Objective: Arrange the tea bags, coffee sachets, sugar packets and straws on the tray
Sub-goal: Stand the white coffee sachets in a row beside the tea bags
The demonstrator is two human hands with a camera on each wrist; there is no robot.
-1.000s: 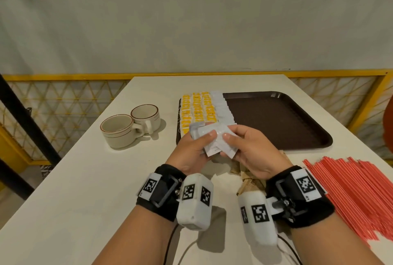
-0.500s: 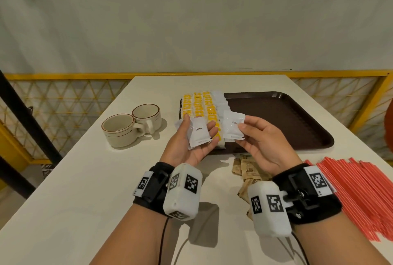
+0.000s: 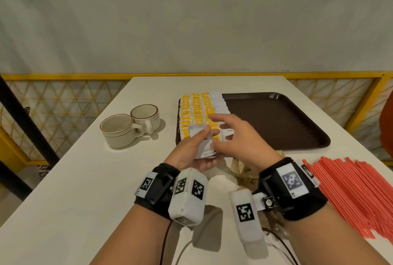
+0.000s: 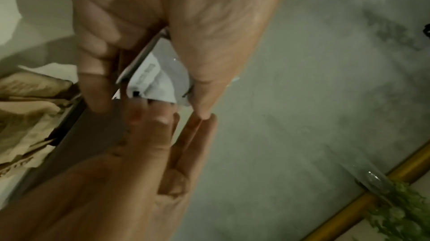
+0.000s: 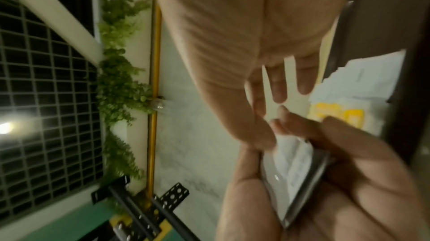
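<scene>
My left hand (image 3: 207, 146) grips a small stack of white coffee sachets (image 3: 202, 140) just in front of the dark brown tray (image 3: 276, 126). In the left wrist view its thumb and fingers curl round the sachet stack (image 4: 158, 77). My right hand (image 3: 231, 137) hovers over the tray's near left corner with spread fingers, its thumb touching the stack. One white sachet (image 3: 229, 134) lies on the tray beneath it. Rows of yellow tea bags (image 3: 195, 107) and a column of white sachets (image 3: 219, 103) fill the tray's left side. The right wrist view shows the spread right fingers (image 5: 279, 86) above the stack (image 5: 295, 162).
Brown sugar packets (image 3: 240, 168) lie on the table (image 3: 85, 179) below my right hand. A wide pile of red straws (image 3: 350, 190) covers the table's right side. Two cream cups (image 3: 121, 130) stand left of the tray. The tray's right part is bare.
My right hand has let go of the single sachet, which now lies on the tray, and has come back to the stack. The left hand with the stack has shifted right.
</scene>
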